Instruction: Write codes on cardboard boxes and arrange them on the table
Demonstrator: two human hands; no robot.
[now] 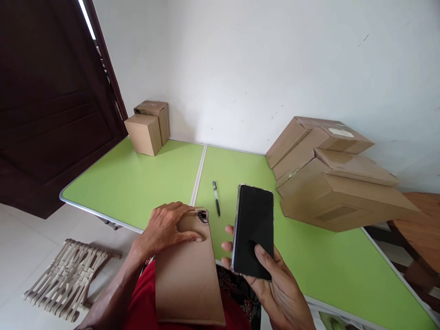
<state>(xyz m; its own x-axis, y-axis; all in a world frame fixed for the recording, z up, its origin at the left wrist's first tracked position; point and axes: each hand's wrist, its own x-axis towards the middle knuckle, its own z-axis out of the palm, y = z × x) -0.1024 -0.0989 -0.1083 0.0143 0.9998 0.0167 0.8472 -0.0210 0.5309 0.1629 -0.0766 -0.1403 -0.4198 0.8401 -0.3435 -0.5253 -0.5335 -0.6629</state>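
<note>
My right hand [275, 284] holds a black smartphone [253, 229] upright over the table's near edge, thumb on its dark screen. My left hand [168, 227] rests on the top end of a flat brown cardboard box [187, 279], fingers curled over its edge. The box leans from my lap against the green table [137, 183]. A small dark mark or label [202, 216] sits at the box's top corner. A black pen [216, 197] lies on the table just beyond both hands.
Two small cardboard boxes [148, 127] stand at the table's far left corner. A pile of several larger boxes [330, 174] fills the right side. A woven stool [67, 279] is on the floor at left, a dark door [51, 101] behind it, and wooden furniture [421, 229] at right.
</note>
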